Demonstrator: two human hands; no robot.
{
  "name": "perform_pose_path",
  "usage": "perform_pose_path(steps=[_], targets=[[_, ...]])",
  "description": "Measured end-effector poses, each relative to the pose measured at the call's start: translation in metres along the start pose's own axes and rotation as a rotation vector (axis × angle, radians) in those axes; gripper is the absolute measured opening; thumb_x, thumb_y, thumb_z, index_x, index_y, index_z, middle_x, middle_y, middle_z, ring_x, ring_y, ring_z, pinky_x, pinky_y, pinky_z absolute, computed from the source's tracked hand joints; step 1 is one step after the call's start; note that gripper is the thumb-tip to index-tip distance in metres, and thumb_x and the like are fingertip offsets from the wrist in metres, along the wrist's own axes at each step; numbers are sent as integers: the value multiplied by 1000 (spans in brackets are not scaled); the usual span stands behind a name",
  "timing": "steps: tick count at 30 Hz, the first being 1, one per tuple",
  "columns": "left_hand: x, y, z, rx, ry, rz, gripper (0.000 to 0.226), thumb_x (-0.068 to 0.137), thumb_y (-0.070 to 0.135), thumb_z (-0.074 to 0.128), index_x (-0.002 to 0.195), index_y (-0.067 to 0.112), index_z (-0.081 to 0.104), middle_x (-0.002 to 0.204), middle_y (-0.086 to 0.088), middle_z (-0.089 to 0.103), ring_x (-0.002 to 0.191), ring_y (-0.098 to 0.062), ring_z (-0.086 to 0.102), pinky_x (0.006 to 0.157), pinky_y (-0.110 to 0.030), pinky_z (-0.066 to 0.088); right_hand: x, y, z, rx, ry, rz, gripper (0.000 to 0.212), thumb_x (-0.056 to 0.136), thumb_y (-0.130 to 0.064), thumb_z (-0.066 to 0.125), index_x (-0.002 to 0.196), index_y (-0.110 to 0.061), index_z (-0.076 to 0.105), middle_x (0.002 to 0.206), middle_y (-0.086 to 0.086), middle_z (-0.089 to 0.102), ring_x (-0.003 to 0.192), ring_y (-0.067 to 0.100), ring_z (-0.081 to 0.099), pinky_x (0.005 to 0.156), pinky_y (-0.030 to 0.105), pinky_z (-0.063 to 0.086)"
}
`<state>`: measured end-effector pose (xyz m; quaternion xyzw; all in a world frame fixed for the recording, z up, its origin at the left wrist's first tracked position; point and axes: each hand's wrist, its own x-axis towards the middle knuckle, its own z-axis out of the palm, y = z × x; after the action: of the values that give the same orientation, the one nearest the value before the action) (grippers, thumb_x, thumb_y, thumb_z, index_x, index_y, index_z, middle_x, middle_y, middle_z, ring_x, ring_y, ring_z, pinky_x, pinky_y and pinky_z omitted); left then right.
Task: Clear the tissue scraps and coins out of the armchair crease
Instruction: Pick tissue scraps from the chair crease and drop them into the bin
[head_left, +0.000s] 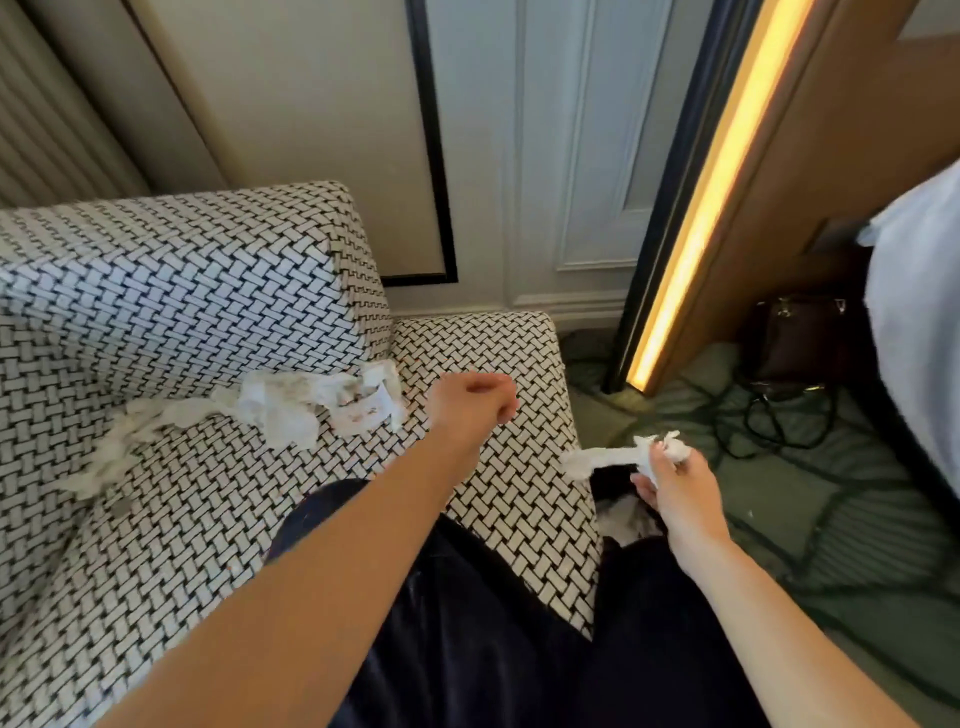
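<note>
The right hand pinches a tissue scrap held out to the right of the armchair; best to drop it well clear of the seat. The left hand hovers with its fingers curled (whether round anything, I cannot tell) just right of the crumpled tissues in the far crease. No coins show.

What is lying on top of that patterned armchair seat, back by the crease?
Crumpled white tissue scraps lie strung along the crease of the armchair. No coin plainly shows; any would be hidden under the tissue or down in the crease.
</note>
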<state>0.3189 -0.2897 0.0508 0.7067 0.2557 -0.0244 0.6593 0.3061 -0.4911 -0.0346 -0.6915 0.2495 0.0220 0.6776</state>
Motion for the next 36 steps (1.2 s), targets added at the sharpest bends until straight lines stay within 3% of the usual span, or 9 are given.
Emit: perform_pose_path(steps=[3,8,11,13,15,18,21,26,36], targets=[[0,-23,46,-37,-83,-127,12,82,-5,65,87,5,69,84,-10,67,71,-13,62,75,-23,57,19,12,-20,21,40,86,23,99,-24,44,115,-10,53,99,5,60,80,14,62,82,36,52],[-5,-48,87,-65,-124,-295,10,88,-3,59,90,6,64,81,-8,62,72,-15,59,75,-25,55,34,19,-30,51,-63,270,25,99,-23,43,120,-11,51,98,11,63,86,25,61,72,33,48],[-6,-52,95,25,-180,-312,11,91,6,57,95,14,63,95,-5,64,81,-13,60,71,-22,51,34,18,-29,56,-128,306,22,98,-28,47,115,-16,54,100,7,60,82,23,54,68,33,42],[-8,-49,97,67,-270,-336,12,92,10,54,91,19,61,105,-5,63,90,-15,59,74,-24,48,34,17,-28,62,-154,317,25,99,-31,44,120,-21,52,122,7,53,104,24,53,85,37,45],[-9,-47,99,106,-341,-349,11,94,13,51,92,20,60,112,-5,62,98,-17,57,78,-25,45,34,17,-28,66,-165,331,39,100,-35,39,138,-24,41,145,3,40,131,25,39,108,47,33],[-10,-47,99,156,-427,-328,23,96,20,49,117,17,58,119,-2,60,106,-17,54,82,-27,42,35,17,-28,58,-173,337,47,101,-37,37,145,-21,33,152,3,31,141,22,25,114,46,24],[-12,-47,96,184,-478,-320,31,98,25,46,128,16,53,122,-1,60,106,-16,54,85,-28,41,34,18,-28,49,-138,275,42,101,-34,38,139,-17,43,143,5,45,135,19,36,113,42,27],[-13,-39,82,179,-461,-281,29,98,25,46,124,17,56,114,1,63,104,-15,59,88,-29,45,19,12,-22,-151,-70,27,15,97,-26,49,96,-23,63,100,3,69,94,14,64,98,38,47],[-13,-6,7,71,-329,-143,24,96,26,50,119,20,59,107,4,66,97,-12,62,87,-29,49,-32,-38,47,-351,-268,-317,20,96,-24,50,106,-16,66,92,-4,70,87,6,66,85,23,50]])
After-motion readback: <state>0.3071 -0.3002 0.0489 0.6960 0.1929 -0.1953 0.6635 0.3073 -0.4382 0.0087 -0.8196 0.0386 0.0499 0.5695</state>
